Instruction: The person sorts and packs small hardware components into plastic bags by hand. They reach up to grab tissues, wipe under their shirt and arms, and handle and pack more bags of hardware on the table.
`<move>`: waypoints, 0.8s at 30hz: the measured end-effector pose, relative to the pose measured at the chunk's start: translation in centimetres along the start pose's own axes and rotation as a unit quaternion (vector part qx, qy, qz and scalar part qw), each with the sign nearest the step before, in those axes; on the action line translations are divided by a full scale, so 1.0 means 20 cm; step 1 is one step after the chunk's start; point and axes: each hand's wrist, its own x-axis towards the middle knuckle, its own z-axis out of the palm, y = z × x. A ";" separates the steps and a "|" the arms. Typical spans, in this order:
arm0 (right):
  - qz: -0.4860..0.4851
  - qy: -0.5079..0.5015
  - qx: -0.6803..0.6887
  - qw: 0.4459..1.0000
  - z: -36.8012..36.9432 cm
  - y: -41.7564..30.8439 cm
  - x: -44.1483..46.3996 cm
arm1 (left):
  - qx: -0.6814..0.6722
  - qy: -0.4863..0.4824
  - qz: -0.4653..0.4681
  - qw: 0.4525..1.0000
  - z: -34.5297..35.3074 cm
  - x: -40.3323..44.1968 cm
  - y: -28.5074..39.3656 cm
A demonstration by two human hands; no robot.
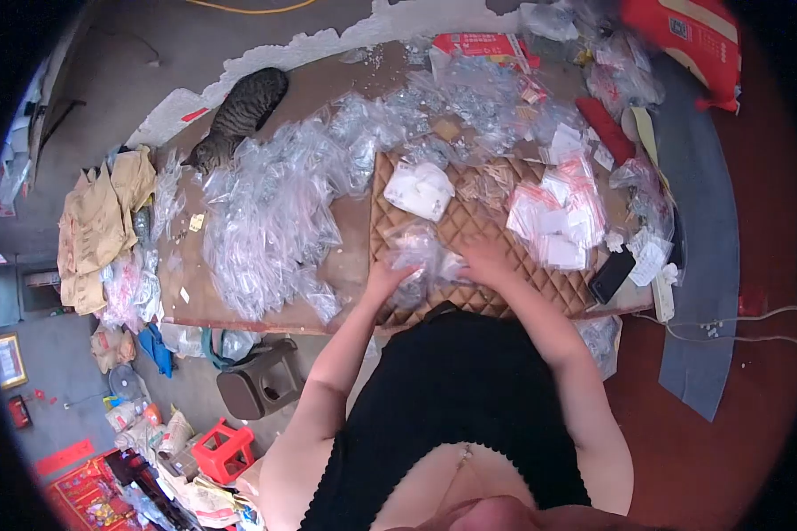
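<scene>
Clear plastic bags (416,252) lie on a brown quilted mat (383,199) in front of my body. My left hand (388,276) rests at the left side of these bags, its fingers partly hidden by plastic. On their right, my right hand (483,259) has its fingers spread over the mat, near a small piece of clear plastic. Just beyond the bags is a white package (419,190). Bags with red edges and white papers (562,217) lie to the right of my right hand.
Many filled clear bags (274,212) spread over the left and back of the surface. A tabby cat (246,106) lies at the back left edge. A black phone (611,275) and a white power strip (663,296) are at the right. Brown paper (97,230) stands far left.
</scene>
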 end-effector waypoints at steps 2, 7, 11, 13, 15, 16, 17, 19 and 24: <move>0.057 -0.010 0.134 0.989 0.15 0.16 -0.02 | -0.125 0.005 -0.055 0.991 -0.02 -0.05 -0.01; 0.118 -0.050 0.409 0.903 0.13 0.18 -0.11 | -0.162 0.013 -0.062 0.985 -0.01 -0.10 0.05; 0.089 0.158 0.262 0.948 -0.02 0.04 0.12 | -0.055 0.089 0.062 0.993 0.05 -0.03 -0.08; 0.110 0.193 0.194 0.955 -0.09 -0.04 0.25 | -0.021 0.102 0.056 0.993 0.07 -0.02 -0.14; 0.072 0.235 0.065 0.967 -0.17 -0.06 0.43 | -0.042 0.105 0.075 0.991 0.05 -0.04 -0.05; 0.019 0.235 -0.003 0.972 -0.05 -0.01 0.51 | -0.026 0.137 0.118 0.983 0.06 -0.04 -0.07; -0.024 0.220 -0.071 0.973 0.11 0.10 0.62 | 0.013 0.158 0.120 0.980 0.07 -0.02 -0.12; -0.030 0.161 -0.089 0.983 0.07 0.06 0.62 | -0.012 0.214 0.153 0.965 -0.04 -0.10 0.09; -0.040 0.165 0.069 0.983 -0.20 0.02 0.59 | 0.012 0.169 0.193 0.966 -0.16 -0.15 -0.08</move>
